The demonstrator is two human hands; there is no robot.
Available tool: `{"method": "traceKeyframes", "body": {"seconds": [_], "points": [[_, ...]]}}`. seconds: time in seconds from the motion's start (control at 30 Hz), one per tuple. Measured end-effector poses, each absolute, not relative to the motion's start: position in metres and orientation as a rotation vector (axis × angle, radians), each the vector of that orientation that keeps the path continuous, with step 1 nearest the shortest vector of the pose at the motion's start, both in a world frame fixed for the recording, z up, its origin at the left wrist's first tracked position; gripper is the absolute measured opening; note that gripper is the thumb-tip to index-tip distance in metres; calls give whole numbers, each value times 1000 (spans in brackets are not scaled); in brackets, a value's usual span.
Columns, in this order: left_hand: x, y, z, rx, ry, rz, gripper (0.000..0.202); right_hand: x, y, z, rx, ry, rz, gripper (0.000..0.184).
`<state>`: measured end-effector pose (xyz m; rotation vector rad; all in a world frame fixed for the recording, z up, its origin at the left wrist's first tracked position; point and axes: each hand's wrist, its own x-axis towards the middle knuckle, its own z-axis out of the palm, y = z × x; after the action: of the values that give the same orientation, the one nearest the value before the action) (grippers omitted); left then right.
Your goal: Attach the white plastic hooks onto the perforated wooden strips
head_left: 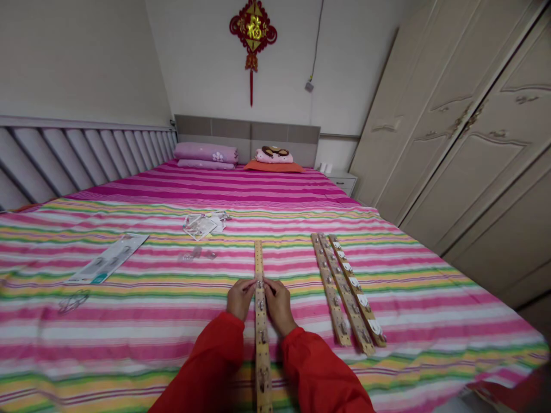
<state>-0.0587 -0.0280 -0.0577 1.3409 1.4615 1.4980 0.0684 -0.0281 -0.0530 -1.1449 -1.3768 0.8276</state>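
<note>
On the striped bedspread (129, 321), left hand (241, 299) and right hand (279, 307) pinch a hook (260, 284) on a wooden rack (259, 258), fingers closed.

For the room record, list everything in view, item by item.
Long wooden strip with metal hooks: 1, pale wood, on the bed between the hands.
Wooden strips with metal hooks: 3, pale wood, side by side, right of the hands.
Striped bedsheet: 1, pink, green and yellow, covering the bed.
Packaging card: 1, white and grey, on the sheet, left.
Crumpled packaging: 1 pile, white, on the sheet.
Pink pillows: 2, at the headboard.
Headboard: 1, grey, behind the pillows.
Knotted wall hanging: 1, red and gold, above the bed.
Panelled wardrobe: 1, cream, right.
Left hand, right hand: 2, on the long strip.
Sleeves: 2, red, on both arms.
</note>
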Motion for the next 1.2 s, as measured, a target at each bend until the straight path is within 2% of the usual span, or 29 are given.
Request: {"method": "traceKeyframes", "body": {"seconds": [0.27, 0.47, 0.73, 0.93, 1.1, 1.2], "points": [[-63, -28, -53, 1546, 1460, 1377, 21, 70, -26, -48, -1219, -1593, 728, 31], [-64, -24, -51, 1650, 1440, 1266, 28, 71, -23, -49, -1191, -1734, 686, 33], [-64, -15, -54, 1591, 1406, 1245, 27, 70, -16, -50, -1282, -1851, 608, 31], [-65, -11, -55, 1444, 1434, 1259, 31, 73, -8, -53, -1216, -1783, 758, 32], [-67, -13, -58, 1342, 1417, 1236, 47, 79, -4, -60, -1068, -1539, 1010, 33], [-67, -13, -60, 1307, 1401, 1223, 45, 79, -4, -63, -1073, -1358, 1105, 31]]}}
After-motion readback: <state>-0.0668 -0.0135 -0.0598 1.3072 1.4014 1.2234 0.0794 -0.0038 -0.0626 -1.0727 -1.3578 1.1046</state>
